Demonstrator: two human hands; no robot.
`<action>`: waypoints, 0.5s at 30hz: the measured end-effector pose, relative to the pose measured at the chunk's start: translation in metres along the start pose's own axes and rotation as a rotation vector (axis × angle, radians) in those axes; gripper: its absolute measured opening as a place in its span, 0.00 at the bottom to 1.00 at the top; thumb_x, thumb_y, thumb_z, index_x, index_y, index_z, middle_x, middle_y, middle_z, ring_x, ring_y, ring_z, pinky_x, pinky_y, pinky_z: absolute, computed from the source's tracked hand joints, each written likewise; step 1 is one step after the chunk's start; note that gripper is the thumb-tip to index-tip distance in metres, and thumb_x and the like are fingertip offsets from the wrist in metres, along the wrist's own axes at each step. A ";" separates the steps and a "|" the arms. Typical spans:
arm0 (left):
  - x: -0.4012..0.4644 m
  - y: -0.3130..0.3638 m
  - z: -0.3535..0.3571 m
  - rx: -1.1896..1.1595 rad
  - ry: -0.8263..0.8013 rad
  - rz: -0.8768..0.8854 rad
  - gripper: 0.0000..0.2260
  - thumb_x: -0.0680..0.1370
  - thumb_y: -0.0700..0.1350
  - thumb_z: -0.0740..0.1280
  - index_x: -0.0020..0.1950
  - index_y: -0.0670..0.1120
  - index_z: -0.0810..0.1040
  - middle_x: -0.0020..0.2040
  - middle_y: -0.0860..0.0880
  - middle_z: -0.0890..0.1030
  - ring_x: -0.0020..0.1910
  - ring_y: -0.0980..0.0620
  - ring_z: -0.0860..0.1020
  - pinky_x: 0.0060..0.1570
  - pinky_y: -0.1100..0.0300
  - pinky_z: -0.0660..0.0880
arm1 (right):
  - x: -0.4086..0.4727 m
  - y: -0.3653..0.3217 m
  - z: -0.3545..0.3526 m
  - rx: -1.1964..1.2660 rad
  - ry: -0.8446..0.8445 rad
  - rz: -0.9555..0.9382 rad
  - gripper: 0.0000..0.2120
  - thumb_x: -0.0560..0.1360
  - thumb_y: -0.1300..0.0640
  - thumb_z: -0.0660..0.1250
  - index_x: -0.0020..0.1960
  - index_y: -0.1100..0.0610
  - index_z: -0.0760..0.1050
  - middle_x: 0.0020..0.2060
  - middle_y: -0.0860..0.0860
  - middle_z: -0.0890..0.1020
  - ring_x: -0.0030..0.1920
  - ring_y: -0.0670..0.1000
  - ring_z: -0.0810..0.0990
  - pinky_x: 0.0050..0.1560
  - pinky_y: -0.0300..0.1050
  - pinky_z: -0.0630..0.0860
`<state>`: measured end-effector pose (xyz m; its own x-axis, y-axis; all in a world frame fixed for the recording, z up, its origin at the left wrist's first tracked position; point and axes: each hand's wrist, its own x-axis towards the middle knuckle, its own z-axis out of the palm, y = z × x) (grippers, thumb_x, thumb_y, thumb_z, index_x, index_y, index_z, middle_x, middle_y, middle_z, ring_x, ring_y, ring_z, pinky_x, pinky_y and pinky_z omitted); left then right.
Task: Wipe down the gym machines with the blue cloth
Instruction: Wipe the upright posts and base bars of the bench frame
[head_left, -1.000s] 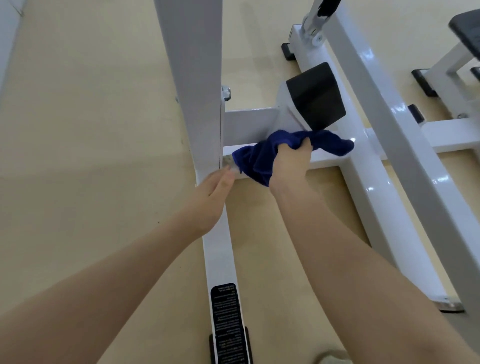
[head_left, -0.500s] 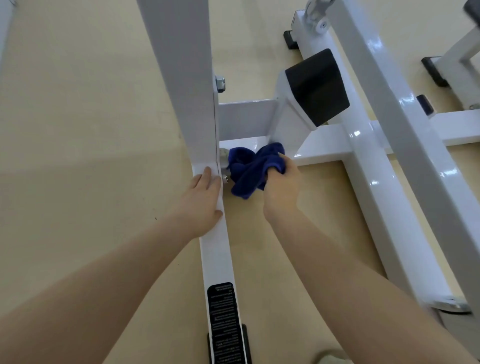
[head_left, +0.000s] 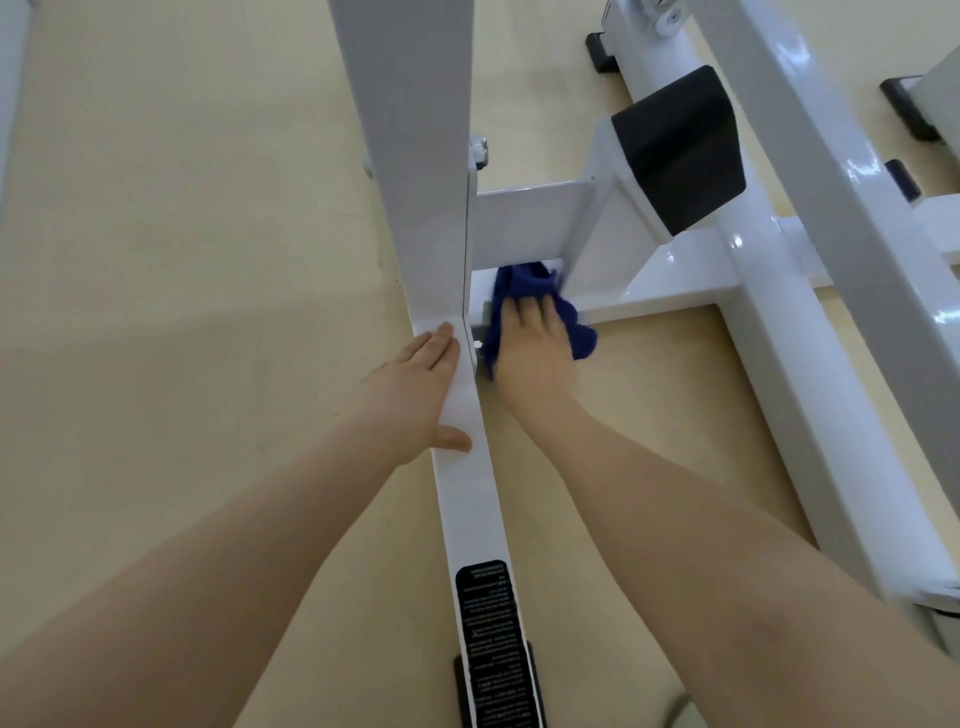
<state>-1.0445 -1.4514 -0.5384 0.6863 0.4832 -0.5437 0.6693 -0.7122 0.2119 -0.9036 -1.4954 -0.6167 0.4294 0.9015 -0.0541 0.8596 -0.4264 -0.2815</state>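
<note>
Both hands low: right (head_left: 530, 348) presses crumpled blue cloth (head_left: 524, 291) (glossy frame (head_left: 670, 291)).

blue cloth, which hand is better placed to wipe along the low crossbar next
Right. The right hand already presses the blue cloth onto the low crossbar beside the upright post. The left hand lies flat on the floor rail, holding nothing.

Single head view, steep downward, close over floor-level machine frame (head_left: 470, 499) — forward-facing

Beige floor (head_left: 182, 260) w/ white machine frame (head_left: 470, 493) on it.
</note>
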 end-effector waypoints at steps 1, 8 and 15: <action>0.000 0.000 0.001 -0.004 -0.001 0.005 0.46 0.72 0.61 0.66 0.76 0.44 0.40 0.77 0.52 0.37 0.76 0.54 0.42 0.72 0.59 0.51 | -0.002 -0.006 0.003 -0.006 -0.028 -0.077 0.22 0.65 0.65 0.70 0.59 0.66 0.75 0.54 0.63 0.79 0.56 0.64 0.77 0.58 0.54 0.73; 0.000 0.002 0.000 -0.014 -0.018 -0.008 0.46 0.73 0.60 0.66 0.76 0.45 0.39 0.76 0.53 0.36 0.76 0.55 0.41 0.72 0.59 0.52 | 0.006 0.014 -0.025 -0.103 -0.073 0.047 0.24 0.77 0.64 0.56 0.73 0.60 0.60 0.70 0.57 0.64 0.71 0.56 0.61 0.64 0.48 0.63; -0.002 0.005 -0.004 0.016 -0.043 -0.037 0.46 0.72 0.60 0.67 0.76 0.45 0.40 0.77 0.53 0.38 0.76 0.54 0.43 0.72 0.57 0.54 | 0.009 0.039 -0.047 -0.049 -0.123 0.030 0.16 0.76 0.65 0.57 0.63 0.61 0.69 0.62 0.58 0.69 0.60 0.59 0.68 0.56 0.46 0.66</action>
<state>-1.0409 -1.4540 -0.5332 0.6482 0.4869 -0.5855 0.6887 -0.7028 0.1780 -0.8535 -1.5074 -0.5826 0.4205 0.8893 -0.1799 0.8608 -0.4537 -0.2306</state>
